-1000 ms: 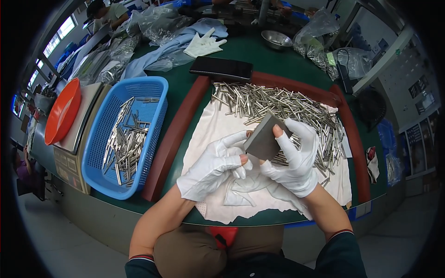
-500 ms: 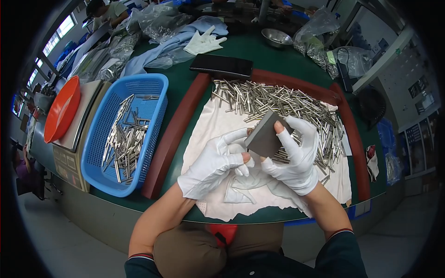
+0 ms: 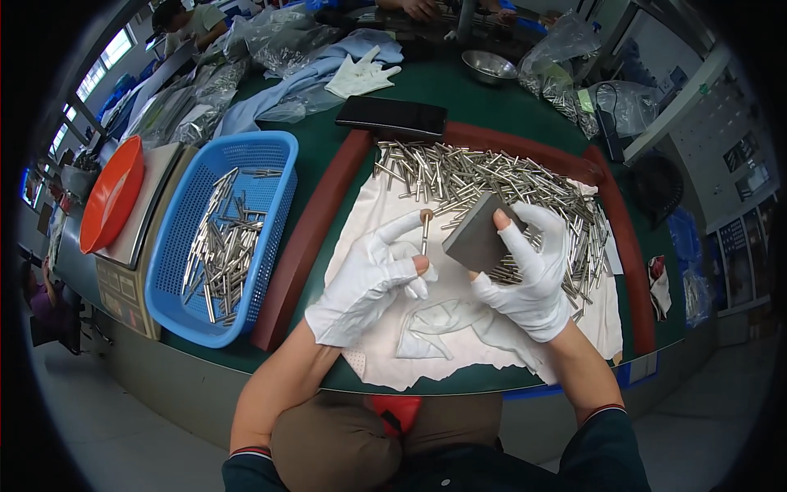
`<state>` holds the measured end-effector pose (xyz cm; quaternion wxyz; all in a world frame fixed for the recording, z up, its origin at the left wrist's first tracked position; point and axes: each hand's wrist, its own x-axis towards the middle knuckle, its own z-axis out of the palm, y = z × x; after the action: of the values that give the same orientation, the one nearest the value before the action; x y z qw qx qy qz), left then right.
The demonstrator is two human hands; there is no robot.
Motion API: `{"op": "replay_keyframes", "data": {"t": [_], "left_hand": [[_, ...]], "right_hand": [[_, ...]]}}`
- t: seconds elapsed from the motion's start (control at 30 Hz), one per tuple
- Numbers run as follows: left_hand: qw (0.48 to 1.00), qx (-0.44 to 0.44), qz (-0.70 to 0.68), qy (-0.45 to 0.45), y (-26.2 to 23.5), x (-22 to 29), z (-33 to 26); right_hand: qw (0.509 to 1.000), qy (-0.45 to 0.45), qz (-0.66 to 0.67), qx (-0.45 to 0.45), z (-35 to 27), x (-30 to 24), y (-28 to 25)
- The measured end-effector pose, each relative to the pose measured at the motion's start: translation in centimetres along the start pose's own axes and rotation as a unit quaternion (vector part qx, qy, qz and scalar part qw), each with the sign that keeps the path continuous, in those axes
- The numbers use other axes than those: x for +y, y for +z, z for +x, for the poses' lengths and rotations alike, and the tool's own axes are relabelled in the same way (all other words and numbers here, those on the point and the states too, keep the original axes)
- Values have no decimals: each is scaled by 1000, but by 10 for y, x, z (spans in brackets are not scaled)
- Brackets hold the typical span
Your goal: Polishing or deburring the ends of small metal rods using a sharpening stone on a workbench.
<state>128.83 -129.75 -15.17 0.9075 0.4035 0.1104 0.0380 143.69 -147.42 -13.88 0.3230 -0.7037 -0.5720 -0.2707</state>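
Observation:
Both hands wear white gloves with some fingertips bare. My left hand (image 3: 369,275) pinches a thin metal pin (image 3: 425,234) upright between thumb and forefinger. A dark grey rectangular block (image 3: 478,238) is gripped by its edges in my right hand (image 3: 531,275), tilted and a little apart from the pin. Beyond the hands a large heap of shiny metal pins (image 3: 492,176) lies on a pale cloth (image 3: 361,246). Below the hands a crumpled white cloth (image 3: 438,324) rests on it.
Dark red bars (image 3: 316,238) border the pale cloth on three sides. To the left stands a blue plastic basket (image 3: 288,184) with several pins, beside an orange tray (image 3: 115,197). A black phone-like slab (image 3: 392,116), a white glove (image 3: 363,72) and a metal bowl (image 3: 489,67) lie farther back.
My hands have drawn apart: the left moved slightly left with the pin, which now shows in full, and the right moved slightly right with the block.

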Motion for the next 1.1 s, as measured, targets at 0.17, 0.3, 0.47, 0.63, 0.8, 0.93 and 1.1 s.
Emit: {"op": "replay_keyframes", "data": {"t": [0.17,0.3,0.47,0.63,0.8,0.93,1.1], "left_hand": [[1000,-25,8,10,-2,-1,1],[999,-18,30,-13,-1,-1,1],[1000,-26,12,-9,1,-1,1],[999,-23,22,-22,2,1,1],[1000,-8,21,-20,4,0,-1],[1000,0,26,12,3,2,-2],[996,-18,92,1,2,3,-2]], "right_hand": [[996,60,62,-7,-1,6,-2],[994,70,82,17,-2,3,6],[996,61,68,-17,-3,-1,2],[997,43,59,-17,-1,-4,3],[999,13,20,-22,1,-5,2],[999,21,34,-1,4,0,-1],[994,46,95,-5,2,1,0]]}}
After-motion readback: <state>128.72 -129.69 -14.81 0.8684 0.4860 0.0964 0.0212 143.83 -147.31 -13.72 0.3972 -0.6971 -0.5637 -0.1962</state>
